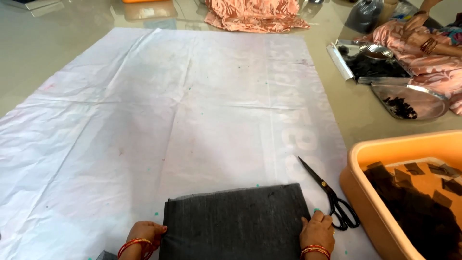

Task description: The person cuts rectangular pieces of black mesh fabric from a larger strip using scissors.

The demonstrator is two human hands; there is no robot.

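Dark net fabric (236,221) between both hands, perhaps folded, scissors (329,192) beside.

Left hand (144,232) and right hand (316,231) press the side edges of a folded dark grey cloth (236,221) on a white sheet (159,106), black scissors (329,192) just right, orange tub (370,202) of dark cut pieces beyond.

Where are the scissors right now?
In the head view, the black scissors lie on the white sheet, just beyond the right hand, between the folded grey fabric and the orange tub.
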